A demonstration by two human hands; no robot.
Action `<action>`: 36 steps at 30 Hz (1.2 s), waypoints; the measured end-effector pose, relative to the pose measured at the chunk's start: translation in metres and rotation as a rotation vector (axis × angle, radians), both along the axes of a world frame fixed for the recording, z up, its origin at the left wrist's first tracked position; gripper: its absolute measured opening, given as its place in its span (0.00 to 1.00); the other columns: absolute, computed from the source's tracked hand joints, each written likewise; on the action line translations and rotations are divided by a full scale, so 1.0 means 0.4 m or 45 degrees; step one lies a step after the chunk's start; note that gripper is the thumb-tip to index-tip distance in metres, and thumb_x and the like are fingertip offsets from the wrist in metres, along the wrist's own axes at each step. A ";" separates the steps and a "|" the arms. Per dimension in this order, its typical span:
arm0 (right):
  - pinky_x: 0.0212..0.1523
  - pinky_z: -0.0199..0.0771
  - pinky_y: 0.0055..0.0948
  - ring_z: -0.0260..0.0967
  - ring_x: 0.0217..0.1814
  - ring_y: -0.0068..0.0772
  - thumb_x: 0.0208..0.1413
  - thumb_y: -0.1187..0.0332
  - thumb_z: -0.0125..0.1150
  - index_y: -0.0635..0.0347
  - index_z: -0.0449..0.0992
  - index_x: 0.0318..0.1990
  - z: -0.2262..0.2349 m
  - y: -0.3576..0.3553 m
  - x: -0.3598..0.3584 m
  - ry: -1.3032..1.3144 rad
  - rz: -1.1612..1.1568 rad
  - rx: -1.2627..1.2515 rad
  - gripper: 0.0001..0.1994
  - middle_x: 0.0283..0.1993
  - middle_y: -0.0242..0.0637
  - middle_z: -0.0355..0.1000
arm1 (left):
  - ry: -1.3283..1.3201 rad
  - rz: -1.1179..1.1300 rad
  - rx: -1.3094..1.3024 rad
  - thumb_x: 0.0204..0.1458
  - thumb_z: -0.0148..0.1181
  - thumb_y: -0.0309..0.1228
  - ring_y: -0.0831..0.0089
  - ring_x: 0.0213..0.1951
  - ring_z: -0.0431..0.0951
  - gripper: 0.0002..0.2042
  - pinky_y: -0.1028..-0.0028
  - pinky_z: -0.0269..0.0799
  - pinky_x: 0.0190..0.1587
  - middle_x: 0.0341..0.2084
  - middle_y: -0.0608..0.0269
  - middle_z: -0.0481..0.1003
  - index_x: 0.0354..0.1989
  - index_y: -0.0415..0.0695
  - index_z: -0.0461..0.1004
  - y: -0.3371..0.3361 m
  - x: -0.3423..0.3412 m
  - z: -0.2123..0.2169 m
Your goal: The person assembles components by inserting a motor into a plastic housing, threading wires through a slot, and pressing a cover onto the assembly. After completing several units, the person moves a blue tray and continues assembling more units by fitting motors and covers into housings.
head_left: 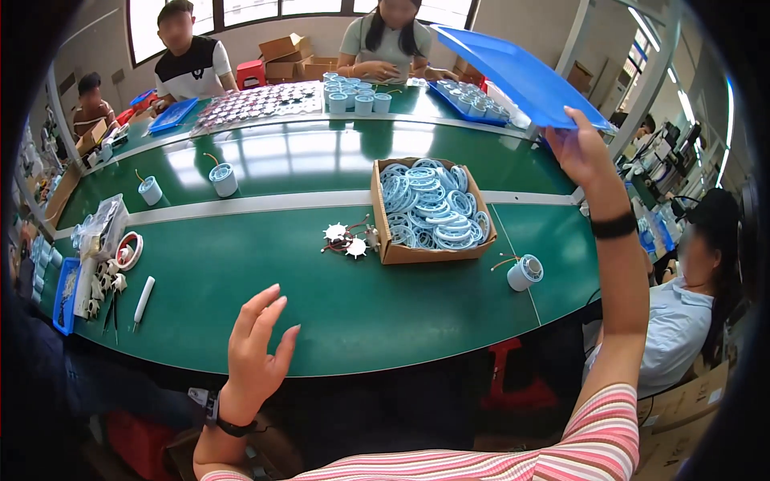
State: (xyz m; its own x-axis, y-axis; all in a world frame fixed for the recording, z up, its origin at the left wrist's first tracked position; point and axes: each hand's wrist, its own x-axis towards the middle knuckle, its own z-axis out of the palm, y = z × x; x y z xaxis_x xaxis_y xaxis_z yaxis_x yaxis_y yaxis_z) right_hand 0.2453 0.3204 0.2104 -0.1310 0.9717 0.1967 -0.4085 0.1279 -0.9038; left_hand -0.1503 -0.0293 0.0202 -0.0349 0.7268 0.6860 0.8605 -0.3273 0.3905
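Observation:
My right hand [579, 148] is raised at the right and grips the near edge of a blue plastic tray [517, 76], which hangs tilted above the far side of the table. Over the near table edge hovers my left hand [258, 341], fingers apart and holding nothing. Between the two hands stands a cardboard box [437, 255] filled with light-blue plastic rings [433, 207]. Beside its left wall lie small white star-shaped parts with wires [346, 240]. A light-blue cylindrical unit with wires [525, 273] sits to the box's right.
Two similar cylinders [224, 179] stand on the green belt beyond a pale rail [281, 204]. At left are a white pen-like tool [143, 300], tweezers and a small blue bin [66, 297]. Co-workers sit across the table and at right. A red stool [513, 385] stands below the table.

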 end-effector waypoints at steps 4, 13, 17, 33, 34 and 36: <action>0.47 0.88 0.36 0.72 0.56 0.55 0.69 0.69 0.52 0.72 0.59 0.59 0.054 0.195 -0.030 0.203 0.063 -0.279 0.18 0.59 0.59 0.65 | -0.123 0.101 -0.096 0.52 0.67 0.21 0.52 0.51 0.78 0.14 0.63 0.76 0.51 0.54 0.48 0.75 0.48 0.36 0.77 -0.042 -0.010 -0.053; 0.49 0.88 0.50 0.72 0.56 0.60 0.73 0.68 0.43 0.68 0.60 0.59 -0.013 0.376 -0.330 0.106 -0.221 -0.373 0.14 0.60 0.56 0.64 | -0.251 0.265 -0.076 0.51 0.67 0.20 0.54 0.47 0.80 0.10 0.63 0.77 0.45 0.48 0.50 0.78 0.42 0.36 0.79 -0.044 -0.016 -0.075; 0.48 0.88 0.51 0.73 0.55 0.60 0.73 0.69 0.41 0.65 0.60 0.61 -0.078 0.446 -0.437 0.087 -0.175 -0.451 0.14 0.59 0.55 0.66 | -0.234 0.317 -0.069 0.50 0.67 0.20 0.54 0.43 0.81 0.10 0.63 0.77 0.43 0.46 0.51 0.79 0.41 0.37 0.79 -0.047 -0.021 -0.082; 0.46 0.85 0.43 0.76 0.56 0.53 0.70 0.36 0.35 0.60 0.62 0.64 -0.179 0.583 -0.405 -0.180 0.019 -0.637 0.35 0.63 0.54 0.69 | -0.240 0.413 -0.197 0.49 0.63 0.18 0.54 0.39 0.80 0.06 0.63 0.76 0.42 0.41 0.51 0.79 0.36 0.36 0.78 -0.051 -0.019 -0.096; 0.46 0.85 0.43 0.76 0.56 0.53 0.70 0.36 0.35 0.60 0.62 0.64 -0.178 0.606 -0.382 -0.166 -0.010 -0.658 0.35 0.63 0.54 0.69 | -0.230 0.447 -0.193 0.48 0.64 0.18 0.54 0.39 0.79 0.07 0.63 0.76 0.41 0.41 0.52 0.79 0.36 0.37 0.78 -0.055 -0.019 -0.095; 0.44 0.84 0.38 0.76 0.56 0.49 0.74 0.46 0.35 0.63 0.61 0.67 -0.176 0.655 -0.327 -0.246 -0.248 -0.619 0.29 0.62 0.51 0.70 | -0.224 0.440 -0.231 0.50 0.62 0.18 0.55 0.40 0.79 0.06 0.64 0.75 0.43 0.41 0.51 0.79 0.36 0.36 0.77 -0.052 -0.016 -0.092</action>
